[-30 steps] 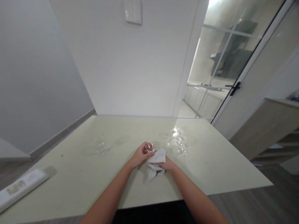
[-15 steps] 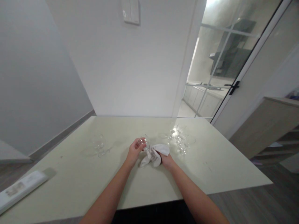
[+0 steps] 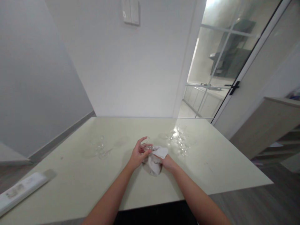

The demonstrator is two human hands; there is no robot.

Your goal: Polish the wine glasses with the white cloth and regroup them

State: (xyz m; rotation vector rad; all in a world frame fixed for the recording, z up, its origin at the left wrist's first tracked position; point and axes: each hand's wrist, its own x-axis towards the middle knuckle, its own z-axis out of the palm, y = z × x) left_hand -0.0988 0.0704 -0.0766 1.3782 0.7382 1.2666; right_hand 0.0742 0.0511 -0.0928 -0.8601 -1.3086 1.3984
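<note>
Near the middle of the table, my left hand (image 3: 140, 153) curls its fingers around a clear wine glass (image 3: 148, 144). Part of the glass is hidden by the fingers and by a white cloth (image 3: 154, 164). My right hand (image 3: 167, 162) grips the cloth against the lower part of the glass, and its fingers are mostly covered by the folds. The loose end of the cloth hangs down between both hands, close to the tabletop.
Several clear glasses (image 3: 180, 140) are clustered on the pale table (image 3: 225, 165) to the right. More clear glassware (image 3: 100, 147) is at the left. A white box-like object (image 3: 22, 189) lies at the near left edge. The wall (image 3: 136, 78) borders the far side.
My left hand has shifted slightly right and turned the glass closer to the cloth. The cloth has gathered up and its loose end now hangs lower.
</note>
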